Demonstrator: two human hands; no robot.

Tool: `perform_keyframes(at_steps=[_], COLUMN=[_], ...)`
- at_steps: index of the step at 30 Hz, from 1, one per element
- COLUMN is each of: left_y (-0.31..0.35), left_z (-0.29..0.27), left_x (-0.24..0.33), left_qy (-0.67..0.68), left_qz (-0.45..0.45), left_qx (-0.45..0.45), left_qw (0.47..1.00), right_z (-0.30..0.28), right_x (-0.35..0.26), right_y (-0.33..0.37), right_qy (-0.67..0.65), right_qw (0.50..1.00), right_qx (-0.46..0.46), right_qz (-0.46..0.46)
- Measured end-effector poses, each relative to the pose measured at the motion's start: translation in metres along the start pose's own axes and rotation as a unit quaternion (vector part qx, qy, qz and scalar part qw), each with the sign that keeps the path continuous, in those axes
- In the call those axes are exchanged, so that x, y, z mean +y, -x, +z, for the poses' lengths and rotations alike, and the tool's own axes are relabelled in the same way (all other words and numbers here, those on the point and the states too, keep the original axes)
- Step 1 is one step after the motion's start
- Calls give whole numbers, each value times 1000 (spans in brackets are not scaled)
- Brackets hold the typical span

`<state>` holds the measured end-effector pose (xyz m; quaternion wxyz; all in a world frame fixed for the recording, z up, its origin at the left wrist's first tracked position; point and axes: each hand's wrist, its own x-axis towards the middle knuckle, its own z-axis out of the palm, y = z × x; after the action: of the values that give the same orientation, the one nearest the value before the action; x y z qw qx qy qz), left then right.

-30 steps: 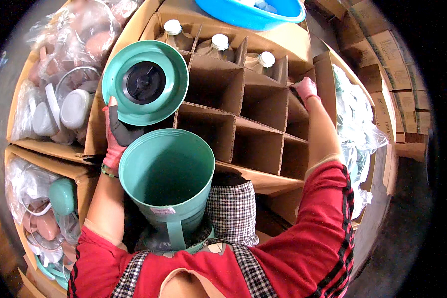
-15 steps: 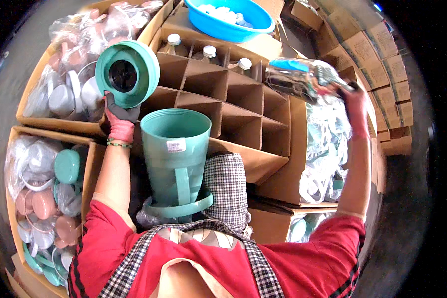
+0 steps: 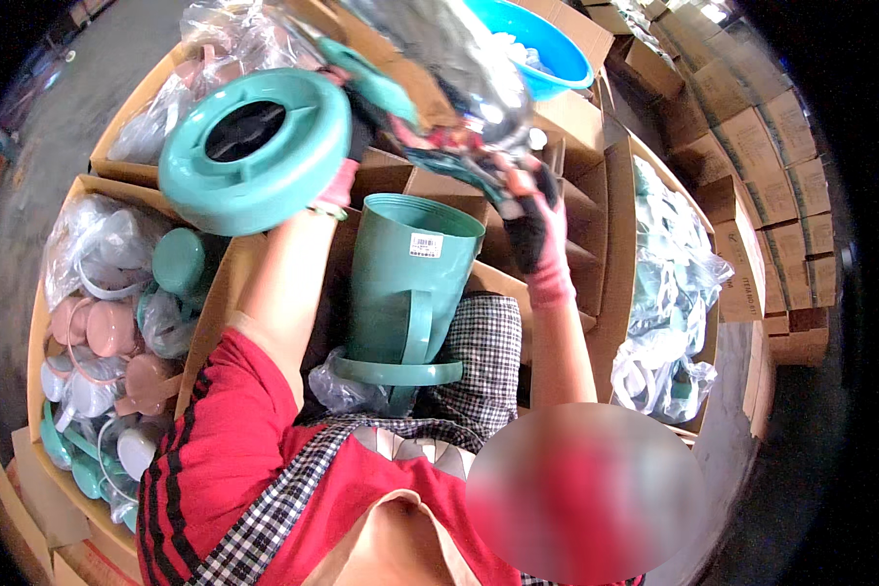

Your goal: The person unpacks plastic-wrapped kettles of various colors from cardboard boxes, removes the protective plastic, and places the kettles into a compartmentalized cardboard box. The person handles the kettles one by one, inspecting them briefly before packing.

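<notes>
My left hand [image 3: 339, 186], in a pink and black glove, grips a teal round plastic base part [image 3: 308, 190] with a black disc in its middle. Most of those fingers are hidden behind the part. A silvered flask liner [image 3: 483, 63], mirror-like and smeared by motion, is raised at the top middle, my right hand [image 3: 539, 225] closed on its near, narrow end. Between the two arms a teal jug body [image 3: 386, 283] stands on my lap, open end up, its handle toward me. Neither hand touches it.
Divided carton [image 3: 581, 220] behind the jug. A blue basin [image 3: 571, 63] with small white pieces stands beyond. Open boxes at left hold pink, grey and teal lids [image 3: 112, 327]; the right box holds bagged teal parts [image 3: 659, 283]. Stacked cartons [image 3: 786, 176] line the far right.
The liner in my right hand has swung from the right to the top middle. My left hand has moved right with the teal part, now tilted and nearer. The view has shifted.
</notes>
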<state>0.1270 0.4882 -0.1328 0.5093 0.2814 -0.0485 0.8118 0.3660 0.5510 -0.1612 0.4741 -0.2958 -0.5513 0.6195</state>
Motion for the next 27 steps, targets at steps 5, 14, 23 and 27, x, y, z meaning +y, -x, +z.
perform_keyframes(at_steps=[5, 14, 23, 27], left_y=[-16, 39, 85, 81], left_z=[-112, -112, -30, -25], left_x=[31, 27, 22, 17], left_qy=[-245, -206, -114, 390], left_qz=[41, -91, -163, -285], left_qx=[-64, 100, 112, 131], left_qw=[966, 969, 974, 866], right_z=[17, 13, 11, 13], right_x=[25, 45, 17, 3], right_y=[-30, -11, -16, -22], right_qy=[110, 39, 64, 302], right_qw=[950, 989, 985, 878], right_qx=[-273, -112, -151, -360], right_qz=[-106, 90, 45, 90])
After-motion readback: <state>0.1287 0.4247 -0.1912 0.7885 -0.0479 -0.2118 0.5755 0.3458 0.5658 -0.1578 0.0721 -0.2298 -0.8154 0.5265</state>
